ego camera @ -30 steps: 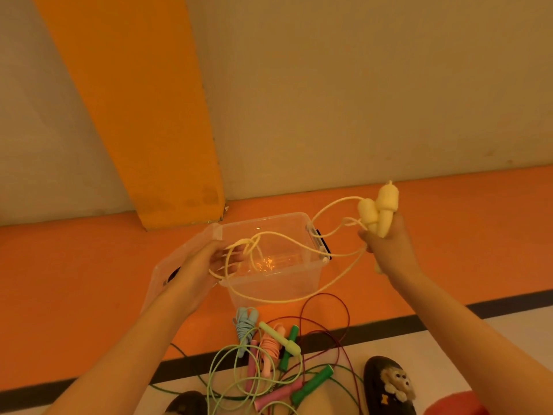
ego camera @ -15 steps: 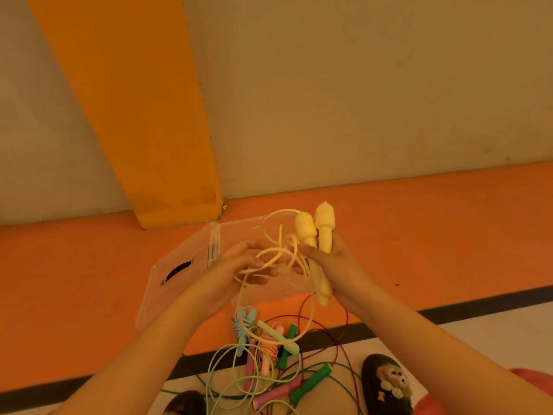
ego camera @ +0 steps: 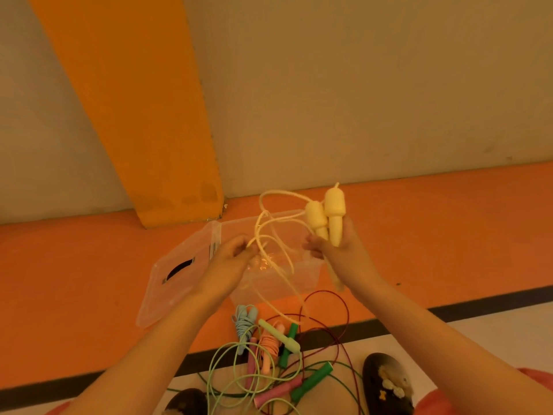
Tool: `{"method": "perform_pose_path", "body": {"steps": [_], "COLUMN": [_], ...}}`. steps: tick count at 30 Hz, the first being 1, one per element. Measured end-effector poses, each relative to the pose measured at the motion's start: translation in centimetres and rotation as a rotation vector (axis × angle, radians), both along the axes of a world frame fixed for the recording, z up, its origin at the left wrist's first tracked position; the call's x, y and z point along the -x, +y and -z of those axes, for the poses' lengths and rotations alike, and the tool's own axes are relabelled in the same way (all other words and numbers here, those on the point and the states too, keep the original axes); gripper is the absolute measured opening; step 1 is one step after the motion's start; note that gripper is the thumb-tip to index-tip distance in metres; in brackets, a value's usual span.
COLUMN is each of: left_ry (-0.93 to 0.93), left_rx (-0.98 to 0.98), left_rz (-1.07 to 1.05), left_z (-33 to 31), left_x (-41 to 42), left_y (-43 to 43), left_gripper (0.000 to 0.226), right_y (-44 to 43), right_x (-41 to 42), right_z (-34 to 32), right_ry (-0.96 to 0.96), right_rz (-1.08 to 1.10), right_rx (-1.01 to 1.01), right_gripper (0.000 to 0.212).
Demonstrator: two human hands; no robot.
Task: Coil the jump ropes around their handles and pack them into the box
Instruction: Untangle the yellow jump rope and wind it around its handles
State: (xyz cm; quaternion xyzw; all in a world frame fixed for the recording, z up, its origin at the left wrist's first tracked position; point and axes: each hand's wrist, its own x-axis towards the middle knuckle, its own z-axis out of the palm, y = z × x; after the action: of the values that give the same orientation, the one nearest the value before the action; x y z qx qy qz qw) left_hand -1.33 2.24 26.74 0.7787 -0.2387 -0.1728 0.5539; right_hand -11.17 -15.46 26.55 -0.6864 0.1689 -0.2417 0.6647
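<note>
My right hand [ego camera: 344,253] grips the two pale yellow jump rope handles [ego camera: 327,218] upright and side by side, above the clear plastic box [ego camera: 308,280]. The yellow rope [ego camera: 273,232] loops from the handles leftward and down. My left hand [ego camera: 232,262] pinches a strand of this rope between its fingertips, over the box's left side. A slack length hangs down in front of the box toward the floor.
The clear lid [ego camera: 176,280] leans against the box's left. A pile of other jump ropes [ego camera: 269,354] lies on the floor below: blue, pink, pale green, green and dark red. Two dark shoes [ego camera: 389,381] are at the bottom. A wall and an orange pillar [ego camera: 143,115] stand behind.
My hands came together over the box half a second ago and have since drawn apart a little. The handles in my right hand rose and shifted right.
</note>
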Motion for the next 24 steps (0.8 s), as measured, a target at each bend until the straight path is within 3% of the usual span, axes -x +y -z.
{"method": "perform_pose_path", "body": {"steps": [7,10,15,19,22,24], "left_ry": [0.139,0.193,0.147,0.420,0.375,0.297], "left_rx": [0.034,0.074,-0.054,0.164,0.064,-0.080], "left_rz": [-0.093,-0.062,-0.121,-0.048,-0.082,-0.114], "left_z": [0.5,0.8,0.6,-0.6,-0.2,0.2], "left_x": [-1.5,-1.4,-2.0,-2.5,-3.0,-3.2], "left_y": [2.6,2.9,3.2,3.8,4.2,4.4], "left_gripper": [0.038,0.029,0.039,0.032,0.016,0.018], "right_y": [-3.1,-2.9,-2.8,-3.6,-4.0,-4.0], "right_x": [0.9,1.0,1.1,1.1,1.1,1.1], "right_z": [0.1,0.8,1.1,0.7,0.6,0.6], "right_ry": [-0.002,0.025,0.060,0.065,0.057,0.049], "right_rz": [0.176,0.139,0.193,0.276,0.289,0.283], "right_rx": [0.035,0.027,0.068,0.075,0.072,0.067], "right_gripper": [0.041,0.041,0.041,0.033,0.030,0.029]}}
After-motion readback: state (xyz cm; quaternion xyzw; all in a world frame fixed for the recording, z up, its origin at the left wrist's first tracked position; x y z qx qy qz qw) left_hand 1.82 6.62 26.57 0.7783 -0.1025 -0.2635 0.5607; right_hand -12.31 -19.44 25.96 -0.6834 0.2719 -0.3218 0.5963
